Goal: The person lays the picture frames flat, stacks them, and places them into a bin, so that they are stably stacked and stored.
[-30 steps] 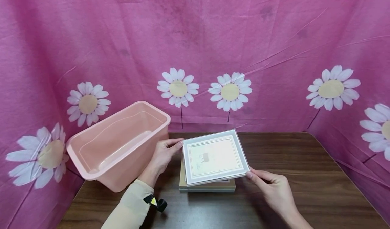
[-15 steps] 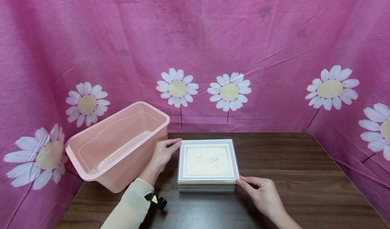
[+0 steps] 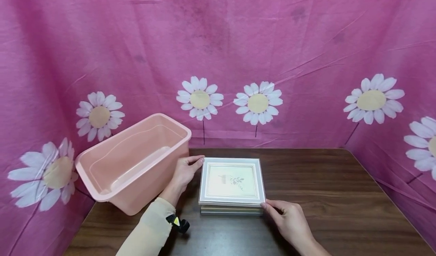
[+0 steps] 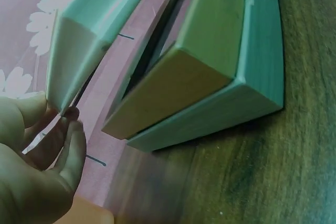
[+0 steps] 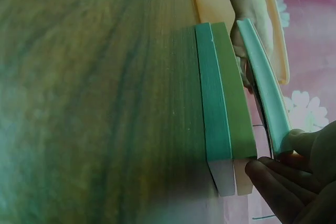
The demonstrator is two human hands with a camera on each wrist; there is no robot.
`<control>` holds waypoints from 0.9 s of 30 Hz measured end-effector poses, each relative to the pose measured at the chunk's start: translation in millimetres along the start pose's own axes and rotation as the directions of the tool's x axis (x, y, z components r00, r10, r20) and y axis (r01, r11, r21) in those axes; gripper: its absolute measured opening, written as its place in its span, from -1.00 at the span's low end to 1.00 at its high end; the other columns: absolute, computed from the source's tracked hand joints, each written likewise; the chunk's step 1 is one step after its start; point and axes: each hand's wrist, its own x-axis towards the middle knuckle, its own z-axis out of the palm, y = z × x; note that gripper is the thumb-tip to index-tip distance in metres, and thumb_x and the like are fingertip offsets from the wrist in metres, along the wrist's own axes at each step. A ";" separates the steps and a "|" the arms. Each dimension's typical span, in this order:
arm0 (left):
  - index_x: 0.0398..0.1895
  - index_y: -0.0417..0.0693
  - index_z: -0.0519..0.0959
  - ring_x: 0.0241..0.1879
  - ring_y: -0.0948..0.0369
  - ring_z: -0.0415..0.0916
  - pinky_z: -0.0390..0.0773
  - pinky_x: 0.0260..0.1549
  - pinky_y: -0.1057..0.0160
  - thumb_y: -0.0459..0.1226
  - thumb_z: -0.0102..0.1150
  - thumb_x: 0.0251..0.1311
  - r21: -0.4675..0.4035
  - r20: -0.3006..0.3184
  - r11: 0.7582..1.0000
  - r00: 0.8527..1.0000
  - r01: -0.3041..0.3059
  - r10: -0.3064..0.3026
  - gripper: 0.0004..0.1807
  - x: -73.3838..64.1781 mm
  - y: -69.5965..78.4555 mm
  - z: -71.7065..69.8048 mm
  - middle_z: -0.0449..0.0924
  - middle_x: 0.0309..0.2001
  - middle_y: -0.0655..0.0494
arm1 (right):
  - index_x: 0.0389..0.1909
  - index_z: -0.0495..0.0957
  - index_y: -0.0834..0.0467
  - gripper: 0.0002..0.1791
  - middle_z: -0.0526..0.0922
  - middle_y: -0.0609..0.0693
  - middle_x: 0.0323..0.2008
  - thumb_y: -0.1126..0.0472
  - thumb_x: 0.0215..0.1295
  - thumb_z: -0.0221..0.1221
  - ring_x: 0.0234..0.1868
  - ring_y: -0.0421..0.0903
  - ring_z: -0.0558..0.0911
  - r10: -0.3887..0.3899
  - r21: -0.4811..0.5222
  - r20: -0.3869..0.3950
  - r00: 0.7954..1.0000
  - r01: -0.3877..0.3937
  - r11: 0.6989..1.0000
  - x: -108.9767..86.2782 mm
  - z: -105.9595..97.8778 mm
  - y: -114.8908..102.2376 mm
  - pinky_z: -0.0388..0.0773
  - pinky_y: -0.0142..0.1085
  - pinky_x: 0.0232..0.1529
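A white picture frame [image 3: 231, 182] with a pale plant print is held level, face up, between both hands. My left hand [image 3: 184, 174] pinches its far left corner between thumb and fingers. At the near right corner my right hand [image 3: 287, 220] pinches it, thumb on top. Right beneath lie two stacked frames, a tan frame [image 4: 173, 93] over a grey-green frame [image 4: 210, 111], flat on the table. A gap shows between the white frame and this stack in both wrist views. In the right wrist view, one right fingertip is right at the tan frame's corner.
A pink plastic bin [image 3: 133, 161] stands at the left, angled, close beside the left hand. The brown wooden table [image 3: 323, 188] extends right and toward the front. A pink curtain [image 3: 306, 59] with printed daisies encloses the back and sides.
The white frame has turned from a slanted pose to line up over the stack. My right hand has moved left and closer to me; the left hand has barely moved.
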 end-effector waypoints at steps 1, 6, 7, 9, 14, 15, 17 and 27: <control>0.11 -0.35 0.75 0.08 0.23 0.67 0.60 0.25 0.17 -0.34 0.35 0.44 0.008 0.003 1.000 1.000 0.001 -0.001 -0.71 0.0 -0.6 0.5 0.83 0.04 -0.19 | -0.31 0.90 0.10 -0.80 0.89 -0.11 -0.37 0.35 0.02 0.62 -0.32 -0.37 0.80 0.004 -0.005 -0.001 1.000 -0.004 1.000 -0.3 -0.1 0.4 0.64 -0.61 -0.29; 0.12 -0.33 0.75 0.21 0.05 0.67 0.60 0.33 -0.01 -0.34 0.33 0.45 0.042 0.008 0.999 1.000 0.020 -0.021 -0.71 -0.1 -5.4 1.8 0.82 0.07 -0.17 | -0.32 0.90 0.06 -0.84 0.89 -0.14 -0.38 0.30 0.06 0.62 -0.31 -0.35 0.81 0.048 -0.020 0.041 0.998 -0.048 0.999 -0.1 0.1 1.2 0.64 -0.61 -0.28; 0.12 -0.32 0.76 0.23 0.02 0.66 0.59 0.34 -0.03 -0.33 0.33 0.46 0.052 0.009 0.998 1.000 0.023 -0.024 -0.71 -0.2 -6.8 1.9 0.82 0.08 -0.17 | -0.32 0.90 0.05 -0.85 0.89 -0.14 -0.37 0.29 0.07 0.61 -0.30 -0.34 0.81 0.059 -0.020 0.055 0.997 -0.058 0.998 0.0 0.3 1.0 0.65 -0.61 -0.27; 0.12 -0.31 0.76 0.27 -0.03 0.64 0.58 0.36 -0.07 -0.32 0.33 0.46 0.068 0.014 0.997 0.999 0.032 -0.033 -0.71 -0.5 -8.9 2.2 0.81 0.09 -0.17 | -0.33 0.90 0.04 -0.87 0.89 -0.15 -0.37 0.27 0.09 0.61 -0.30 -0.33 0.81 0.078 -0.023 0.078 0.994 -0.076 0.997 -0.2 0.6 0.4 0.64 -0.61 -0.26; 0.14 -0.30 0.76 0.29 -0.06 0.62 0.56 0.39 -0.12 -0.30 0.31 0.49 0.084 0.020 0.995 0.999 0.048 -0.050 -0.70 -1.5 -12.6 2.8 0.80 0.11 -0.19 | -0.33 0.90 0.01 -0.90 0.89 -0.15 -0.37 0.24 0.13 0.60 -0.29 -0.32 0.82 0.121 -0.026 0.113 0.986 -0.119 0.993 -1.3 0.1 0.1 0.63 -0.62 -0.27; 0.15 -0.31 0.75 0.29 -0.06 0.62 0.55 0.39 -0.12 -0.30 0.30 0.49 0.078 0.021 0.996 0.998 0.050 -0.052 -0.70 -1.7 -12.9 3.3 0.80 0.11 -0.19 | -0.32 0.90 0.01 -0.90 0.89 -0.16 -0.36 0.23 0.14 0.59 -0.29 -0.32 0.82 0.129 -0.025 0.119 0.984 -0.127 0.992 -1.4 -0.3 0.1 0.63 -0.63 -0.28; 0.16 -0.31 0.74 0.31 -0.05 0.61 0.54 0.41 -0.13 -0.30 0.30 0.50 0.068 0.023 0.996 0.998 0.055 -0.056 -0.69 -1.7 -14.0 3.9 0.80 0.12 -0.18 | -0.32 0.90 0.01 -0.91 0.89 -0.16 -0.36 0.23 0.15 0.59 -0.29 -0.32 0.82 0.133 -0.023 0.123 0.983 -0.131 0.991 -1.1 -0.6 0.6 0.62 -0.63 -0.28; 0.17 -0.32 0.74 0.28 -0.03 0.61 0.58 0.35 -0.09 -0.27 0.29 0.51 0.068 0.027 0.995 0.997 0.077 -0.079 -0.66 -2.0 -16.9 6.1 0.79 0.15 -0.16 | -0.34 0.90 0.01 -0.91 0.88 -0.18 -0.38 0.24 0.15 0.59 -0.30 -0.37 0.79 0.132 -0.014 0.140 0.981 -0.131 0.991 1.2 -1.9 1.8 0.62 -0.61 -0.29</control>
